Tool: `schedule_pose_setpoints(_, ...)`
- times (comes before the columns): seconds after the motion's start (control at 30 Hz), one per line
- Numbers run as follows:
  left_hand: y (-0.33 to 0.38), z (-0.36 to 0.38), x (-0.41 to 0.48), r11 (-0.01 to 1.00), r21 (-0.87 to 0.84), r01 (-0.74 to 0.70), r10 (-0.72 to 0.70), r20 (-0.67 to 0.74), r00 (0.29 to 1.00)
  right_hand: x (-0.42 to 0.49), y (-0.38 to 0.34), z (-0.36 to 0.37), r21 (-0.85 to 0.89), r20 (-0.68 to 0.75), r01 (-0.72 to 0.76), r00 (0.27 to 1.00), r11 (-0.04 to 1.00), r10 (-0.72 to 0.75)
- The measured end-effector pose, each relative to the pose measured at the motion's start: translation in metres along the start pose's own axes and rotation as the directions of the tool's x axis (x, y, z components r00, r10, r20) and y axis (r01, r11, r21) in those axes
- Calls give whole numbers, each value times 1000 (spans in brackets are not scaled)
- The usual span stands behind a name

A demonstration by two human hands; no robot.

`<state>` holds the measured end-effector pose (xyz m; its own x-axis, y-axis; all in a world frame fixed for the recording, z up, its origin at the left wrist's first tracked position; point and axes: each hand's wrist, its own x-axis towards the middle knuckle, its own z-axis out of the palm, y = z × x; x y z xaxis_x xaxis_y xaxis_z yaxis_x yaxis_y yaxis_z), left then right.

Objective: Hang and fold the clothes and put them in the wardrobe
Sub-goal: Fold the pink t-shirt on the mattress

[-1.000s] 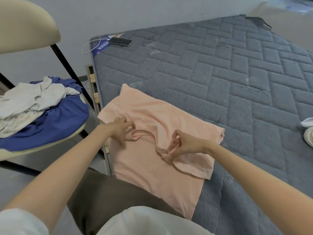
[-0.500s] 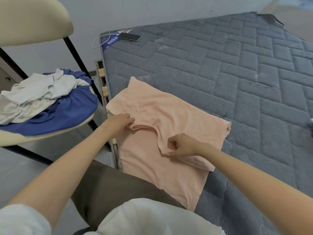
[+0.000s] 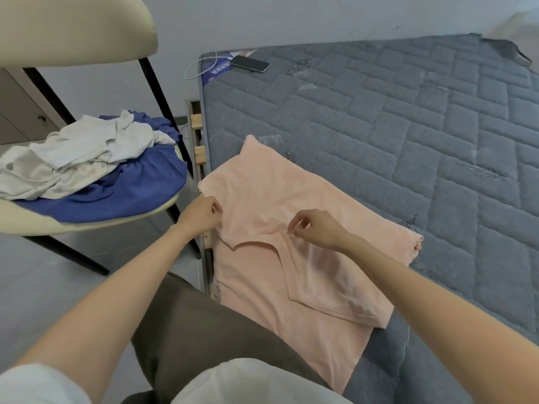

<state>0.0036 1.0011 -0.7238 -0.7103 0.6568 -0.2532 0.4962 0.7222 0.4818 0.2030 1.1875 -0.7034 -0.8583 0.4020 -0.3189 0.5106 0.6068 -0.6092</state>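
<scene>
Both pinching shirt (image 3: 262, 185) — left hand (image 3: 201, 214), right hand (image 3: 318, 228), mattress-edge (image 3: 204, 118)

We log grey quilted mattress (image 3: 379, 135): pink shirt (image 3: 262, 193) spread flat at near-left edge, phone (image 3: 250, 64) at far-left corner. Chair (image 3: 87, 225) alongside carries blue garment (image 3: 122, 193), white garment (image 3: 81, 156) atop.

Soft matt cloth shirt (image 3: 280, 205) (quilted mattress (image 3: 408, 135) beneath).

Grey quilted mattress (image 3: 408, 141) fills 1 to 4 o'clock. Dark phone (image 3: 250, 64) lies flat near its 12 o'clock corner, just beside a blue printed label (image 3: 217, 70). White cable (image 3: 194, 68) loops off that edge. Cream chair (image 3: 73, 27) with black legs at 9 to 11 o'clock. Wooden slats (image 3: 199, 153) show between chair and mattress.
</scene>
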Motion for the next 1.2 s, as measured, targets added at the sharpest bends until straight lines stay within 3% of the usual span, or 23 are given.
schedule_pose_setpoints(0.07,1,6,9,954,-240,177,-187,-17,982,23,-8,-2,45,-107,2,994,999,2)
schedule_pose_setpoints(0.17,1,15,25,771,-519,370,-446,-24,895,61,-19,-4,87,-195,22,981,996,-4)
schedule_pose_setpoints(0.23,-2,19,38,608,-692,389,-560,-27,828,88,-24,-5,56,-223,52,974,997,-38)
schedule_pose_setpoints(0.33,-11,23,56,359,-881,309,-596,38,802,126,-27,-4,9,-248,98,964,995,-93)
schedule_pose_setpoints(0.47,-25,28,75,271,-925,268,-634,39,772,170,-31,3,-73,-243,163,954,984,-176)
schedule_pose_setpoints(0.67,-36,27,90,387,-898,207,-700,-140,701,216,-36,12,-362,-61,241,958,901,-281)
schedule_pose_setpoints(0.77,-45,29,93,358,-912,201,-732,-140,667,228,-27,19,-521,26,173,982,836,-187)
schedule_pose_setpoints(0.93,-45,31,94,353,-909,220,-739,-127,662,231,-23,15,-543,-21,53,997,838,-76)
schedule_pose_setpoints(1.07,-29,29,88,543,-805,238,-644,-218,733,209,-38,20,-558,-147,101,965,824,-218)
schedule_pose_setpoints(1.13,-17,29,78,780,-560,278,-560,-427,710,190,-40,32,-528,-153,166,946,833,-285)
schedule_pose_setpoints(1.2,-2,35,66,956,-234,176,-278,-535,798,173,-35,43,-492,-110,187,955,850,-274)
